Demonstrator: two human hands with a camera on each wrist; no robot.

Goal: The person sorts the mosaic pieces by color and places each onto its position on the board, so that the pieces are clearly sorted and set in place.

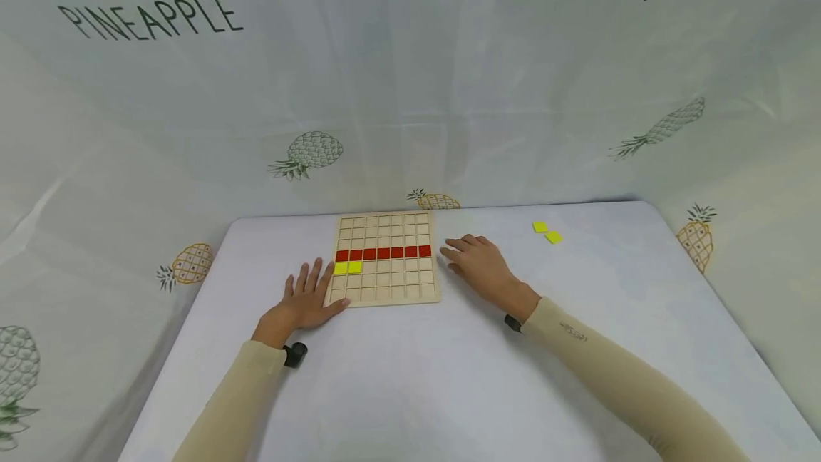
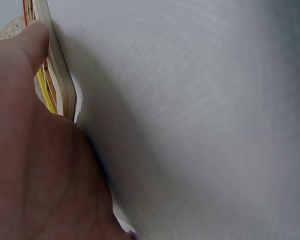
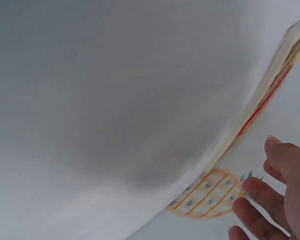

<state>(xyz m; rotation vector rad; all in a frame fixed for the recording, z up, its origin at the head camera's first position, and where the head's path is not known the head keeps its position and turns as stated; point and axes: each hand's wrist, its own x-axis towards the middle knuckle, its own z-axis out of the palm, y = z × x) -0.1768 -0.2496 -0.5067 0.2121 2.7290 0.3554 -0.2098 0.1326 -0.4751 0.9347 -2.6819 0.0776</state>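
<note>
A square wooden grid board point(image 1: 391, 279) lies flat near the table's far edge. One full row holds red tiles point(image 1: 383, 253). Directly below that row, two yellow tiles point(image 1: 348, 268) fill the leftmost cells. My left hand point(image 1: 304, 306) rests with fingers spread at the board's lower left, its thumb over the corner; the left wrist view shows the thumb point(image 2: 34, 44) against the board's edge. Just right of the board hovers my right hand point(image 1: 481, 269), fingers loosely bent. Nothing appears between those fingers point(image 3: 262, 195) in the right wrist view.
Two loose yellow tiles point(image 1: 546, 232) lie on the table's far right, beyond my right hand. The white tabletop point(image 1: 410, 383) stretches toward me. Behind it hangs a pale curtain point(image 1: 474, 77) printed with pineapples.
</note>
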